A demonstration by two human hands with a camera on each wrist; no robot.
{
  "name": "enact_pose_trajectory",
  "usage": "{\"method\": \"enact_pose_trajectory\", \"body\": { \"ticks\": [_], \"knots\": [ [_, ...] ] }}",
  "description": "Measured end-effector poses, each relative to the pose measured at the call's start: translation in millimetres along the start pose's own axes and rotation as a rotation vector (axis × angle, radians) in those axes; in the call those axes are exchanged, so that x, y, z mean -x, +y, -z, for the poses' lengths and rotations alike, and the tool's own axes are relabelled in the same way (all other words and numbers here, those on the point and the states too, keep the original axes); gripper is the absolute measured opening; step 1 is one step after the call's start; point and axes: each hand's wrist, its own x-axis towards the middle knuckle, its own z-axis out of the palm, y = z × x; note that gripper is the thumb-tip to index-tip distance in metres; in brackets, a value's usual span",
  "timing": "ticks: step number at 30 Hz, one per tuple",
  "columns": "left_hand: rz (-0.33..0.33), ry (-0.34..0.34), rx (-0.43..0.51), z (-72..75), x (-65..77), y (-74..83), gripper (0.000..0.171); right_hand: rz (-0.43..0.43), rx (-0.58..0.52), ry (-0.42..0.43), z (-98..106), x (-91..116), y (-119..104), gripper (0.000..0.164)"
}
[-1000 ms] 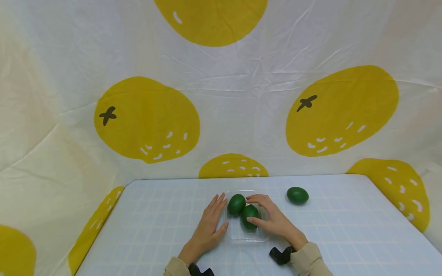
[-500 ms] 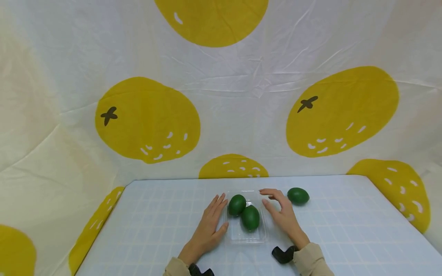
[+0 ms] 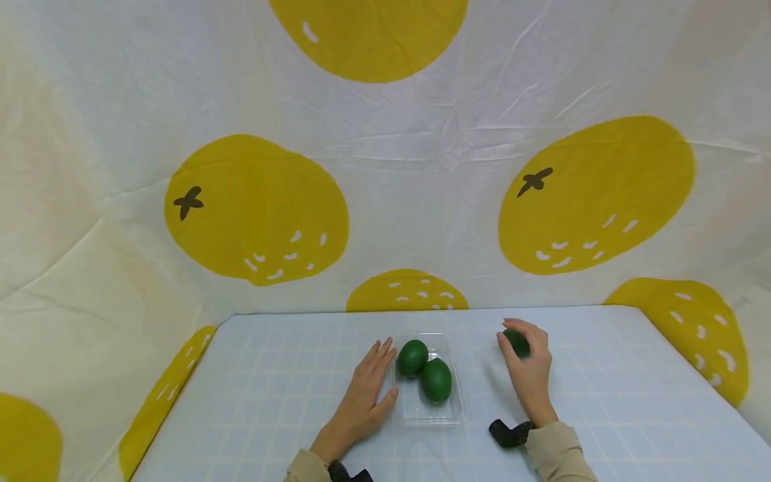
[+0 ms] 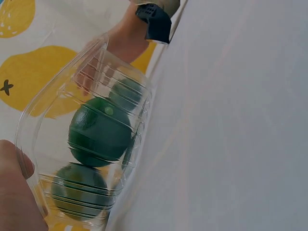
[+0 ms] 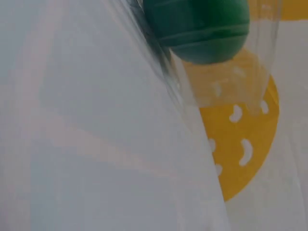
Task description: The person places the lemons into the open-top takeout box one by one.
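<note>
Head: right hand [image 3: 533,371] newly round fruit [image 3: 518,343]

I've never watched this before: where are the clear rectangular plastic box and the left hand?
Clear rectangular plastic box [image 3: 417,408]: head view, bare floor.
Left hand [image 3: 364,391]: head view, back.

Left hand [image 3: 363,391] straight-fingered, right hand [image 3: 530,367] loosely curved
</note>
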Motion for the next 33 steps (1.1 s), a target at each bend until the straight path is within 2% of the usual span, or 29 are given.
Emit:
{"method": "enact_pose_trajectory", "body": {
  "ticks": [2, 5, 10, 18, 21, 25, 33],
  "knots": [
    [0.001, 0.000, -0.002, 0.8, 0.8, 0.4, 0.064, -0.033, 0.021, -0.004, 4, 0, 15, 0.030],
    [-0.003, 0.005, -0.004, 0.9, 1.5, -0.1, 0.064, -0.100, 0.059, -0.059, 13, 0, 29, 0.036],
    [0.003, 0.009, -0.002, 0.2, 2.0, -1.4, 0.064, -0.174, 0.095, -0.227, 28, -3, 43, 0.048],
    [-0.017, 0.007, 0.001, -0.5, 0.2, 1.2, 0.064, -0.213, 0.105, -0.441, 46, -5, 68, 0.068],
    [-0.013, 0.006, -0.005, -0.5, 0.1, 2.9, 0.064, -0.282, 0.105, -0.519, 50, -4, 73, 0.071],
    [0.008, -0.003, -0.009, -0.1, 1.2, 2.2, 0.064, -0.304, 0.128, -0.556, 49, -3, 73, 0.069],
    [0.009, -0.005, -0.013, 1.5, 1.6, 1.4, 0.064, -0.226, 0.138, -0.538, 46, 1, 74, 0.065]
  ]
}}
